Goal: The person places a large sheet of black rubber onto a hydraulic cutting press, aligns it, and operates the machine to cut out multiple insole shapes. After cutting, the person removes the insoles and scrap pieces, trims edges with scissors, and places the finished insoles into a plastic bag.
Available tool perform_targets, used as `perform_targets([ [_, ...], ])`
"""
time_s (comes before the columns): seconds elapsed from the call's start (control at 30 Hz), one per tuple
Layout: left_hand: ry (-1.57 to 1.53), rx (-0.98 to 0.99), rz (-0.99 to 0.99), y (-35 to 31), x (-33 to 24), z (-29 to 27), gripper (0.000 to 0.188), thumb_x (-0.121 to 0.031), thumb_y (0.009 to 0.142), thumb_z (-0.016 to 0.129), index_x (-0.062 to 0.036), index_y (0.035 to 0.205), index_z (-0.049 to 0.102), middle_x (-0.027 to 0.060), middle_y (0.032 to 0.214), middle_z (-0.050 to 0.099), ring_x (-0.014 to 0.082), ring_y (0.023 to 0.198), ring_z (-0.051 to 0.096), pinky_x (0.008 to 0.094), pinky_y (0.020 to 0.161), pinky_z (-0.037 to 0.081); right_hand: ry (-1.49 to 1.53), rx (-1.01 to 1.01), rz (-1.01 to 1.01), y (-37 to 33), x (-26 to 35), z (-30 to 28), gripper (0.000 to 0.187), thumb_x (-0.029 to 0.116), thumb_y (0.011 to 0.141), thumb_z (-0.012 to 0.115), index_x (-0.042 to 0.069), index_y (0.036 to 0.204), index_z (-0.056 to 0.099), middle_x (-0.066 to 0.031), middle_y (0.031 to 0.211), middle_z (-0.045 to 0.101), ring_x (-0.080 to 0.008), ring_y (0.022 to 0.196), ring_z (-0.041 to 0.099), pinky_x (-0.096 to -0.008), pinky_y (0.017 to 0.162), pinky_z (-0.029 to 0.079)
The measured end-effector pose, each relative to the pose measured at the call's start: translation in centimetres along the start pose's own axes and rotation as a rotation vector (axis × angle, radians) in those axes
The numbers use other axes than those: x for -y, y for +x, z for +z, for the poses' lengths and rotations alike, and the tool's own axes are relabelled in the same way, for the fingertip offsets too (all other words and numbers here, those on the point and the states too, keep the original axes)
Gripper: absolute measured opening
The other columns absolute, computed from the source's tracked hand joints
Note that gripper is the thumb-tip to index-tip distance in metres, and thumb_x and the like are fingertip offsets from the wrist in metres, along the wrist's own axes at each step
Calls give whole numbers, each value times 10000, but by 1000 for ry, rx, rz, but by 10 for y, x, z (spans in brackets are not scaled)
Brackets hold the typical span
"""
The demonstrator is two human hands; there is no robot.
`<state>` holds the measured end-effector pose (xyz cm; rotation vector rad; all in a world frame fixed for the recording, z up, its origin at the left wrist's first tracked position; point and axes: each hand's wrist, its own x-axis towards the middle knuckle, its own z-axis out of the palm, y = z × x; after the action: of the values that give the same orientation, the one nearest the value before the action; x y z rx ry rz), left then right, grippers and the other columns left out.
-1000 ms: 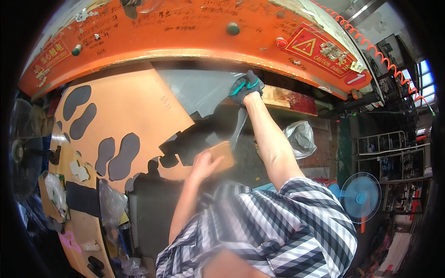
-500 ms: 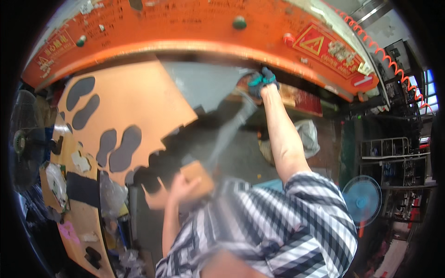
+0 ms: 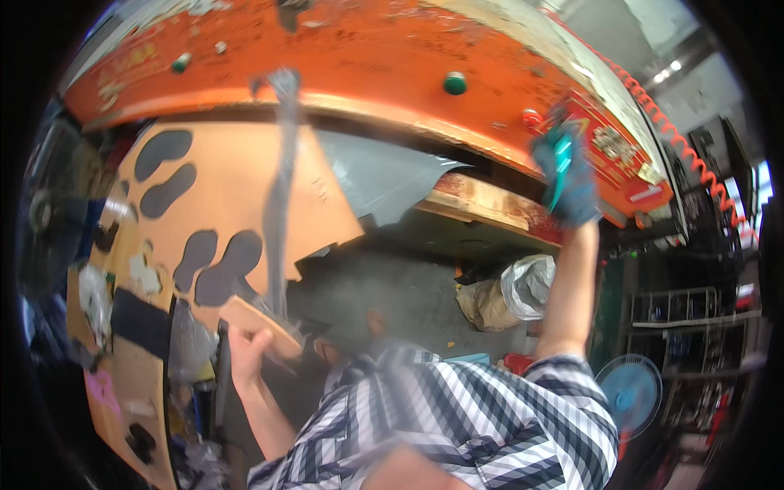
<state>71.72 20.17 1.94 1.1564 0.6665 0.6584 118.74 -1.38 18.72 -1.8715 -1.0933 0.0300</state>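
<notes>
My left hand (image 3: 247,351) grips a flat tan piece (image 3: 263,325), the thumb lying across its face, beside the near edge of a large tan sheet (image 3: 314,200). Dark sole-shaped areas (image 3: 229,269) mark the sheet; whether they are cut-outs or dark pieces I cannot tell. My right hand (image 3: 569,184), in a dark blue and teal glove, is raised at the right end of an orange machine beam (image 3: 367,61), near a red button (image 3: 532,119). Motion smears its fingers, so their grip is unclear.
A blurred grey strip (image 3: 280,192) hangs across the sheet. Under the beam lies a worn wooden block (image 3: 482,204). A bag-lined sack (image 3: 523,290) stands on the floor, and a blue fan (image 3: 629,394) at right. A cluttered side table (image 3: 135,367) is at left.
My right hand has moved right and towards me from beneath the beam, off the worn block. My left hand has shifted left and down with the tan piece. The view has turned slightly.
</notes>
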Motion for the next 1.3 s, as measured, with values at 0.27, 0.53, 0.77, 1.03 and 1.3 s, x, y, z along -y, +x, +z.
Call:
perform_targets([
  [0.27, -199, -286, 355, 12, -17, 25, 778, -34, 780, 640, -41, 1412, 186, 101, 1295, 420, 213, 1166, 458, 347, 968, 403, -496, 291, 10, 323, -50, -60, 570, 334, 815, 618, 56, 1281, 442, -143, 1050, 577, -201, 1006, 531, -328, 826, 446],
  [0.53, -316, -548, 244, -43, -7, 1, 808, 3, 788, 625, -27, 1426, 130, 115, 1298, 450, 211, 1179, 473, 353, 976, 404, -811, -52, -92, 344, -46, -39, 549, 456, 840, 557, 75, 1236, 547, -163, 1130, 619, -286, 1045, 577, -355, 902, 413],
  [0.77, -258, -540, 302, -31, -16, 39, 783, 38, 700, 735, -23, 1364, 324, 76, 1187, 544, 167, 1093, 529, 310, 952, 422, 363, 501, -181, 77, 63, 109, 439, 53, 838, 591, 66, 1262, 480, -63, 1028, 583, -151, 843, 583, -259, 695, 502],
  [1.03, -74, -595, 219, -64, -42, 24, 410, -17, 750, 718, 25, 1125, 556, 58, 1015, 635, 127, 892, 605, 279, 791, 492, 553, 1415, 83, -38, 114, 274, 763, 120, 733, 736, 102, 1382, 336, -26, 991, 502, -121, 862, 510, -243, 723, 461],
  [1.3, -72, -764, 204, -127, -72, -83, 348, -53, 785, 666, 8, 1109, 555, 40, 976, 625, 101, 830, 595, 256, 741, 485, 575, 1503, -18, -84, 184, 404, 749, 237, 724, 726, 76, 1361, 367, -41, 981, 591, -140, 872, 562, -311, 740, 481],
])
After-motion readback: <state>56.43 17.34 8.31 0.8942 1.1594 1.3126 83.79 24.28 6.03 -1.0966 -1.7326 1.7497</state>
